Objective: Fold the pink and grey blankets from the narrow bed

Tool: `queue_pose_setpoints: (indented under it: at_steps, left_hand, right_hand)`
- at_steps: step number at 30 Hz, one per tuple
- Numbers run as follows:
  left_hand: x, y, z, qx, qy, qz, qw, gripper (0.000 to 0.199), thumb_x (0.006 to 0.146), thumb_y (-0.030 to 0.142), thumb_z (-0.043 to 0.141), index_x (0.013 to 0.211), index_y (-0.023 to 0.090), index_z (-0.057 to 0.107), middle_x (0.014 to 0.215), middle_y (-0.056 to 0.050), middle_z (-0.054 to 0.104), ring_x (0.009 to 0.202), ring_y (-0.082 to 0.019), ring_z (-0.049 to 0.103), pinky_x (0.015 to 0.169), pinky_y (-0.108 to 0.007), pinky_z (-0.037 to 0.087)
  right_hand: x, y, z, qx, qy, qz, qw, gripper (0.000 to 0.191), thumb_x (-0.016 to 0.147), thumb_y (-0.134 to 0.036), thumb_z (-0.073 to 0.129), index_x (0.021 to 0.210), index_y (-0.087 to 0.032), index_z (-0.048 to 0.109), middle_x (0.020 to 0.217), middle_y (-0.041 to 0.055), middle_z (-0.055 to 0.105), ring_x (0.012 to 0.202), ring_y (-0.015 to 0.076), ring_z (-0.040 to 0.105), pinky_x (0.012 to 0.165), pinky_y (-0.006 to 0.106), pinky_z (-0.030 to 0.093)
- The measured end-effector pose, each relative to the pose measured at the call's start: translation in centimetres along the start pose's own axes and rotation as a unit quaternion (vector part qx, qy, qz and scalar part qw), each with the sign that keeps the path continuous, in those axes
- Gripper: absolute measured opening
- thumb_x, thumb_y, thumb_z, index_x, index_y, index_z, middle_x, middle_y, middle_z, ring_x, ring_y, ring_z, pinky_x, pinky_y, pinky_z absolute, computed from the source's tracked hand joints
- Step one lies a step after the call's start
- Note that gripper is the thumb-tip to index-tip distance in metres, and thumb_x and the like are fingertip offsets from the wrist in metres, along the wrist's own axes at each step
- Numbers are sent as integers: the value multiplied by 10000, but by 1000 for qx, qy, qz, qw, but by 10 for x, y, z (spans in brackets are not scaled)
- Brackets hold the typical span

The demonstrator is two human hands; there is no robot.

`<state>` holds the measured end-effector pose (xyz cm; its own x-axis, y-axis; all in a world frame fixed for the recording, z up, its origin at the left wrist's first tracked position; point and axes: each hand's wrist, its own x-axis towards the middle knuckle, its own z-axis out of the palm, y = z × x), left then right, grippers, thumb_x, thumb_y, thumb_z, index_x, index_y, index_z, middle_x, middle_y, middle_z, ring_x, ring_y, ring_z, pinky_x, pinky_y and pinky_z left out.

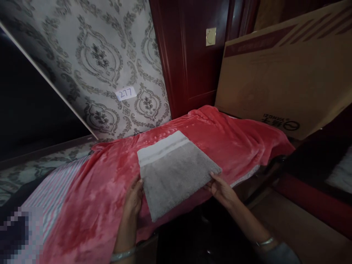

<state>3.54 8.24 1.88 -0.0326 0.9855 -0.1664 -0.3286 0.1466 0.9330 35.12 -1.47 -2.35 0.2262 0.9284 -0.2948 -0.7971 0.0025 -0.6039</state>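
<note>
A folded grey towel (176,176) with a paler band along its far edge is held slightly tilted above a red plush blanket (104,190). My left hand (134,196) pinches the towel's left edge, thumb on top. At the near right corner, my right hand (220,189) grips the towel, its thumb over the edge and its other fingers partly hidden underneath. Both wrists wear a silvery bracelet.
Striped cloth (59,183) shows left of the blanket. Behind stand patterned wallpaper with a paper label (125,93) reading 277, a dark red panel (189,55) and a large cardboard box (275,80). A dark screen (33,95) leans at the left.
</note>
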Motion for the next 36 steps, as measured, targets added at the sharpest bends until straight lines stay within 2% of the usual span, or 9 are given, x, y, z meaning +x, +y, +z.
queue_pose_setpoints:
  at_steps: [3,7,14,17,20,23,26,31,36]
  left_hand:
    - [-1,-2,10,31,-22,23,999,698,558,372,915,1182,168,679,1076,-95,778,921,-243,740,797,-305,570]
    - [1,-4,23,52,-15,51,997,738,567,300,876,1263,207,653,1196,-97,745,1076,-296,709,874,-339,582]
    - [7,27,19,83,56,21,995,839,675,195,768,1470,256,504,1228,-89,737,1040,-271,729,890,-372,586]
    - [5,32,4,98,53,-1,994,834,654,215,801,1446,241,539,1178,-99,754,1031,-295,731,899,-401,581]
    - [3,22,-11,109,36,-15,993,701,599,265,848,1274,190,672,1154,-121,760,1076,-311,715,957,-407,556]
    - [2,13,-20,110,27,-8,994,623,562,364,876,1132,160,724,1139,-132,762,1093,-311,704,986,-404,536]
    - [2,13,-18,115,17,-11,993,621,539,399,884,1088,151,733,1106,-126,770,1078,-316,706,963,-403,541]
    - [3,17,-15,116,21,-23,993,591,548,377,880,1078,160,733,1054,-113,781,1076,-313,709,945,-395,552]
    - [6,23,-14,107,-4,-31,994,591,549,356,898,1067,124,734,1053,-148,778,1097,-316,710,960,-380,552]
  right_hand:
    - [3,3,11,-15,12,41,999,454,691,-237,862,1085,-225,636,1024,48,768,978,273,737,875,436,631]
    - [11,9,25,-21,33,78,996,454,659,-133,841,1057,-204,635,994,50,769,982,269,738,853,400,647]
    - [-7,29,46,12,-11,28,999,507,634,-229,889,1075,-217,639,1092,39,756,1107,277,699,934,396,631]
    - [-20,44,33,11,-15,44,999,553,600,-283,926,1075,-215,651,1097,46,756,1117,293,693,964,424,615]
    - [-24,48,3,-2,-7,68,998,517,614,-331,924,1049,-219,668,1035,44,766,1079,300,707,954,450,610]
    - [-19,32,-24,-8,-17,59,998,440,673,-391,897,1018,-219,685,1049,55,767,1080,300,707,963,466,597]
    - [-11,2,-33,-39,-45,47,997,384,683,-384,891,969,-207,706,1088,70,763,1130,303,686,995,456,579]
    - [11,-45,-14,-112,-122,81,983,306,722,-343,854,959,-191,735,1089,70,764,1148,276,677,1036,395,548]
    - [54,-67,17,-156,-171,124,965,233,777,-221,765,1003,-175,731,1006,66,771,1013,248,725,949,369,578]
